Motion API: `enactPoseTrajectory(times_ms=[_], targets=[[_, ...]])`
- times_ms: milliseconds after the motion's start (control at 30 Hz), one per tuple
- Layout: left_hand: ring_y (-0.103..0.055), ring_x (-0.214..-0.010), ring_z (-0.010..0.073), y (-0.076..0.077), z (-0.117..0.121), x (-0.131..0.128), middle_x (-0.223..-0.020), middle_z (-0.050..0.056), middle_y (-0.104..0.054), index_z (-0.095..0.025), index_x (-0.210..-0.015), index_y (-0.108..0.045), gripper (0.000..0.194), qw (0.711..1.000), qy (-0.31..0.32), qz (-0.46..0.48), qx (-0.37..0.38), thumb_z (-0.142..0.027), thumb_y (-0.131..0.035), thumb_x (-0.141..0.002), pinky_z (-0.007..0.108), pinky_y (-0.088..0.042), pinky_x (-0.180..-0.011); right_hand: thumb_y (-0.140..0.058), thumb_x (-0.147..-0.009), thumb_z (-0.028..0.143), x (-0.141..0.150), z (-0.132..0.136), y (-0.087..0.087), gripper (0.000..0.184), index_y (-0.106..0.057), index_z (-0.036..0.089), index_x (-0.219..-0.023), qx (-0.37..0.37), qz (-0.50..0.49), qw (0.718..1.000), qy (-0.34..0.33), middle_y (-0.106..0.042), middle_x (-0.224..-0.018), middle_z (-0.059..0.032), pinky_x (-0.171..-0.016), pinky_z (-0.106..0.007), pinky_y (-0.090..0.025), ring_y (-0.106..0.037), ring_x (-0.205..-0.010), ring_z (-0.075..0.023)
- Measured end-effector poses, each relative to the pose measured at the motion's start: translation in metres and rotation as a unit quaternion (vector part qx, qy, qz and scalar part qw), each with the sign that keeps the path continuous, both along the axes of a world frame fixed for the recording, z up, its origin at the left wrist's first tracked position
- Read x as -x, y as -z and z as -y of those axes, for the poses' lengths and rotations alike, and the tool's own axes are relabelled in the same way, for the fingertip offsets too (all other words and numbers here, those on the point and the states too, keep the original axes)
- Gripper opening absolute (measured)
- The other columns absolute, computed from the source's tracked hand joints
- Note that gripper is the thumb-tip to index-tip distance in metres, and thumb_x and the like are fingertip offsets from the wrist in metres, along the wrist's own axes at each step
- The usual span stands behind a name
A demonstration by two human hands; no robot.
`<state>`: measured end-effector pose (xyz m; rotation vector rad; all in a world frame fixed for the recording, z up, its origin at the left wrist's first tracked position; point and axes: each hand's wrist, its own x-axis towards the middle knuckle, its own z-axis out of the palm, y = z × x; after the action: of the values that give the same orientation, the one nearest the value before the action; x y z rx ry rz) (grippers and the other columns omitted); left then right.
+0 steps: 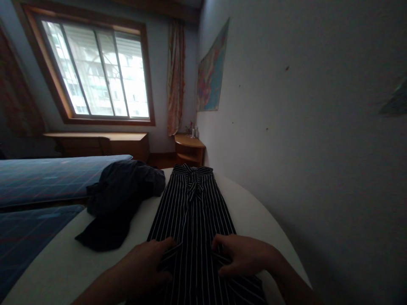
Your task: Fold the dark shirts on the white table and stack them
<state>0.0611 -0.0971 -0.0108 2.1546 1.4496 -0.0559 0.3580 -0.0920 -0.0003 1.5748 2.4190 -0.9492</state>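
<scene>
Black trousers with thin white stripes [193,220] lie lengthwise on a pale round-edged table [254,212], waist end away from me. A tied sash [194,188] of the same cloth sits at the waist. My left hand [148,262] grips the left edge of the cloth, its fingers bent over a raised fold. On the opposite edge, my right hand [243,254] has its fingers curled round another fold. The lower ends of the trousers spread toward me and run out of view at the bottom.
A dark crumpled garment [127,190] lies on the table's left. Beyond it is a blue checked mattress [57,176]. A white wall [318,148] rises close on the right. A corner shelf [190,144] and a wooden desk [127,137] stand below the window end.
</scene>
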Motion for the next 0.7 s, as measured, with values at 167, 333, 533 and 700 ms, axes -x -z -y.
enactPoseTrajectory(times_ms=[167, 333, 533, 700], targets=[[-0.06, -0.116, 0.0286, -0.017, 0.02, -0.001, -0.128, 0.003, -0.065, -0.038, -0.137, -0.053, 0.072, 0.998, 0.043, -0.002, 0.05, -0.024, -0.065, -0.067, 0.042, -0.045, -0.098, -0.082, -0.063, 0.033, 0.004, 0.005, -0.007, 0.08, -0.05, 0.027, -0.137, 0.089, -0.066, 0.993, -0.049, -0.061, -0.092, 0.0021, -0.059, -0.023, -0.038, -0.053, -0.072, -0.0125], [-0.068, -0.093, 0.0243, -0.031, 0.029, -0.008, -0.107, 0.003, -0.073, -0.037, -0.126, -0.062, 0.055, 0.986, 0.143, -0.002, 0.087, -0.017, -0.053, -0.075, 0.033, -0.05, -0.075, -0.088, -0.059, 0.029, 0.013, 0.006, -0.007, 0.068, -0.063, 0.025, -0.121, 0.127, -0.105, 0.982, -0.095, -0.06, -0.091, 0.0039, -0.06, -0.02, -0.039, -0.052, -0.071, -0.0099], [-0.06, -0.057, 0.012, -0.03, 0.024, -0.009, -0.078, 0.0, -0.074, -0.026, -0.101, -0.074, 0.047, 0.971, 0.222, 0.02, 0.088, -0.006, -0.049, -0.067, 0.019, -0.033, -0.048, -0.087, -0.064, 0.035, 0.02, 0.001, 0.004, 0.06, -0.064, 0.023, -0.119, 0.08, -0.213, 0.973, -0.046, -0.054, -0.082, 0.0055, -0.057, -0.015, -0.039, -0.048, -0.067, -0.0059], [-0.052, -0.05, 0.0117, -0.026, 0.022, -0.014, -0.071, -0.002, -0.07, -0.027, -0.101, -0.075, 0.045, 0.958, 0.261, -0.001, 0.117, -0.005, -0.054, -0.067, 0.021, -0.031, -0.047, -0.087, -0.061, 0.045, 0.022, -0.002, 0.018, 0.079, -0.057, 0.024, -0.131, 0.288, -0.201, 0.933, -0.073, -0.064, -0.088, 0.0019, -0.053, -0.017, -0.048, -0.059, -0.061, -0.008]])
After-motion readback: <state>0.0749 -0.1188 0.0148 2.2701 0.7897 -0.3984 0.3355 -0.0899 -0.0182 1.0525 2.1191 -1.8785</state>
